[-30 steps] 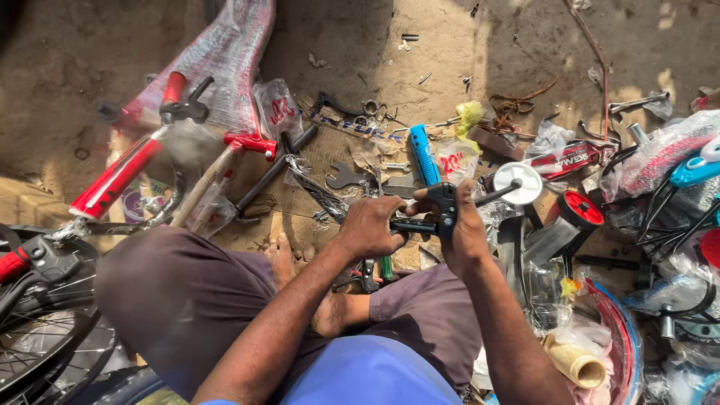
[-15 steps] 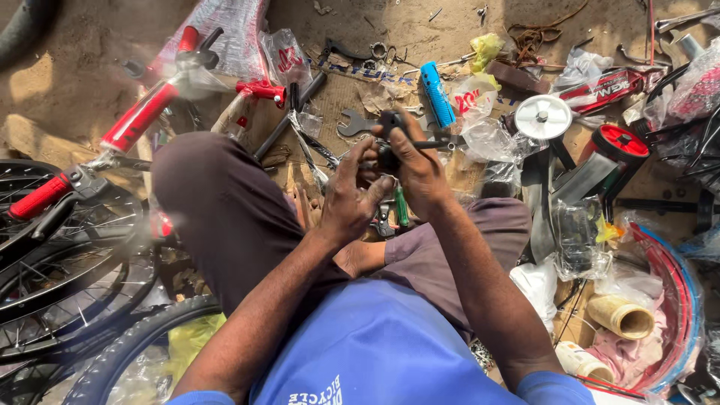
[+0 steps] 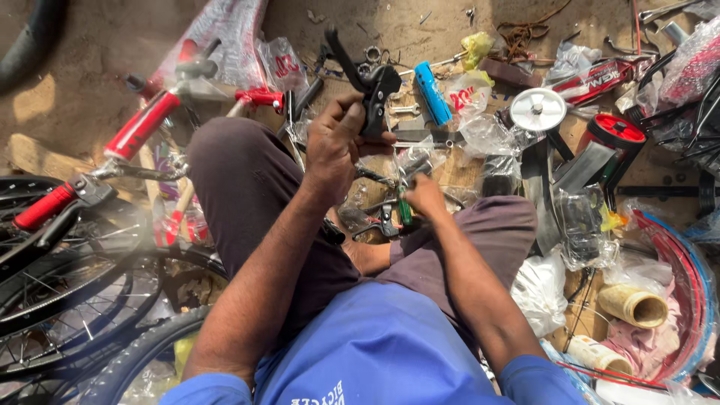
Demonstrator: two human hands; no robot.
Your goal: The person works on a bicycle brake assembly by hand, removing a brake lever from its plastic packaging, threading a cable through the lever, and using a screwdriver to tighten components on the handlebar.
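Observation:
My left hand (image 3: 334, 146) is raised over my knee and grips a black brake lever (image 3: 373, 86), its long arm pointing up and away. My right hand (image 3: 424, 196) is lower, down by the ground between my legs. Its fingers are closed around a green-handled tool (image 3: 406, 214). Pliers and other metal tools (image 3: 381, 217) lie just beside that hand. Part of the green-handled tool is hidden under my fingers.
A red bicycle frame (image 3: 142, 124) with a handlebar grip lies at the left, above spoked wheels (image 3: 67, 300). Ahead lie a blue cylinder (image 3: 433, 92), a white disc (image 3: 538, 109), a red-topped part (image 3: 619, 131) and plastic bags. Tape rolls (image 3: 634, 304) and coloured rims (image 3: 686, 300) crowd the right.
Both hands held the black lever together before. Now my right hand has left it and dropped to the green-handled tool, while my left hand keeps the lever raised.

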